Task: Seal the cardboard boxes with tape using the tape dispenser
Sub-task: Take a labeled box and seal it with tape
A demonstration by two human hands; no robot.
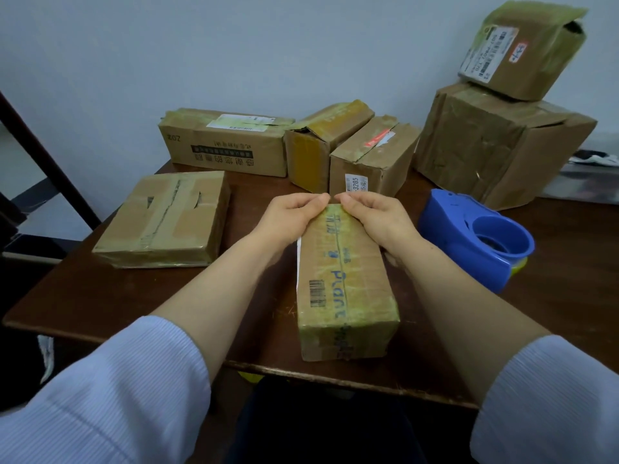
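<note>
Fingers of the left hand [291,217] and right hand [373,217] curl over the far end of the narrow box [345,283], pinching it. Its long axis runs back from the near edge of the tabletop [100,296]; the tape dispenser [469,236] lies beside it, nearer the right hand.

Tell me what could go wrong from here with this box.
The long box reaches almost to the near edge of the table; with the left hand and right hand working its far end, it might slide off.
The tape dispenser lies close beside your right forearm; an elbow could knock it.
The small box sits tilted atop the big box and may slip.
</note>
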